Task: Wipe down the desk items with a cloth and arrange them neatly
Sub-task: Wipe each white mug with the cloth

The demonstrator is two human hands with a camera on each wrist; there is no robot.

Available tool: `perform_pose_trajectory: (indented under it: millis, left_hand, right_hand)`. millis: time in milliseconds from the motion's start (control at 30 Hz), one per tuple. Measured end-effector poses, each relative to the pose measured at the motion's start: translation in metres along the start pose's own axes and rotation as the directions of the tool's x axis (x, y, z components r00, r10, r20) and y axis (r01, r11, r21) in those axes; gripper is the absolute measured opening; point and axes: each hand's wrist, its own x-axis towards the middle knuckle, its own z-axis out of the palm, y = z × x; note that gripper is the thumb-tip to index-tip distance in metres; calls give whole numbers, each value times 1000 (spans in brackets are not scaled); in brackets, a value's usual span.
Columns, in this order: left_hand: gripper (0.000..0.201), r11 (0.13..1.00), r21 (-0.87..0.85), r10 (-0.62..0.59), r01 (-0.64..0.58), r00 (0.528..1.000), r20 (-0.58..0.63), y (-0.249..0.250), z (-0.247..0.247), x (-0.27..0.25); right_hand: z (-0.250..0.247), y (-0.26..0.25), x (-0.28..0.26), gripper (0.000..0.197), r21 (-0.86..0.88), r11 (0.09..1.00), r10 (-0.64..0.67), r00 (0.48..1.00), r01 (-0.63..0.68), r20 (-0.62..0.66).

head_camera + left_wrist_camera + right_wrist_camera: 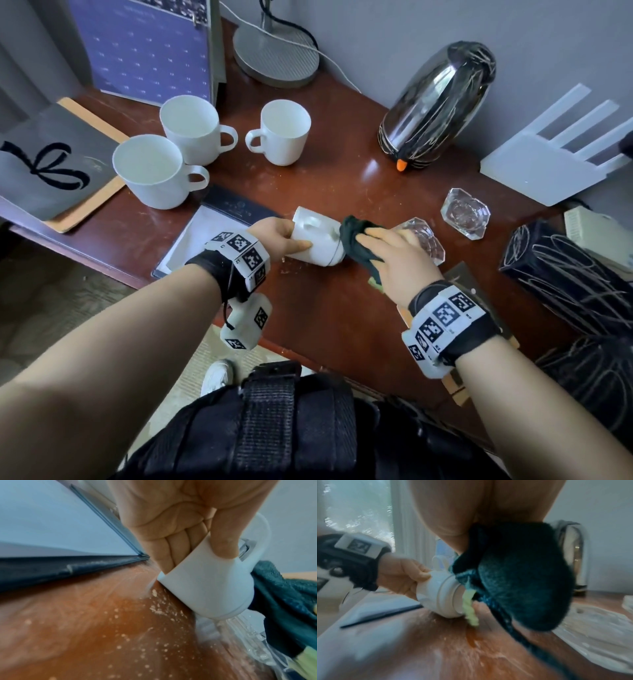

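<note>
From the head view we see our left hand (277, 236) holding a white mug (317, 240) on its side, low over the table (325, 315), its grip pinching the mug's rim with the thumb outside. Our right hand (394, 253) presses a dark cloth (356, 236) against the mug's base, its grip closed round the cloth. Beyond the left grip stand three more white mugs (190, 128), so four in all. Past the right grip sit two glass dishes (466, 212), one partly hidden by the hand, and a steel kettle (442, 102) farther off.

The left wrist view adds what the head view hides: the fingers (173, 550) reach inside the mug (205, 582), and pale crumbs dot the table (85, 628).

The right wrist view, blurred, shows the ring on the mug's base (441, 595) and a pale green edge on the cloth (522, 577).
</note>
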Motion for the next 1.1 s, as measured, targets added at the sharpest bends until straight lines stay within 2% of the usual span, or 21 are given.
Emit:
perform_pose_trajectory:
  millis: [67,133,167,233,267,333,400,500,633,800,933,1033,1100]
  left_hand:
    - [28,997,-71,-15,13,1000,-25,2,1,0]
    - [26,990,-144,-7,0,999,-45,2,2,0]
    - [26,983,-184,0,-9,999,-50,-1,2,2]
    - [17,945,-327,10,-19,999,-30,-6,4,1]
    - [19,918,-396,31,-21,999,18,-8,4,0]
    - [50,892,-450,115,-50,986,119,-16,5,0]
    - [64,931,-353,146,-93,981,127,-22,7,-1]
    - [51,963,-239,146,-126,987,66,-26,11,-3]
    - [34,986,24,166,-167,986,27,-26,16,-3]
    - [31,982,101,161,-163,987,25,-21,13,-6]
    - [6,973,188,143,-134,989,-35,-18,16,-7]
    - [9,980,163,132,-115,987,-94,-20,11,-5]
    - [11,985,132,122,-107,986,-111,-21,7,-4]
  right_hand:
    - [-5,3,-3,49,111,991,88,991,-76,-99]
    - [-10,-1,1,46,221,971,149,960,-96,-239]
    - [-12,-6,6,45,266,959,167,949,-94,-266]
    - [-11,-15,16,45,292,953,159,956,-84,-245]
    - [-9,-19,21,46,285,955,147,968,-85,-203]
    - [-1,-24,29,46,271,957,138,985,-107,-100]
    - [6,-25,34,47,281,951,151,987,-133,-46]
    - [8,-24,37,47,290,946,165,985,-144,-52]
    - [8,-30,41,48,255,963,125,984,-91,-124]
    - [16,-50,47,50,132,990,-8,972,40,-236]
    - [22,-68,54,50,-20,955,-287,911,294,-297]
    - [19,-67,56,50,7,957,-283,933,292,-224]
    - [16,-54,49,50,15,950,-303,928,313,-216]
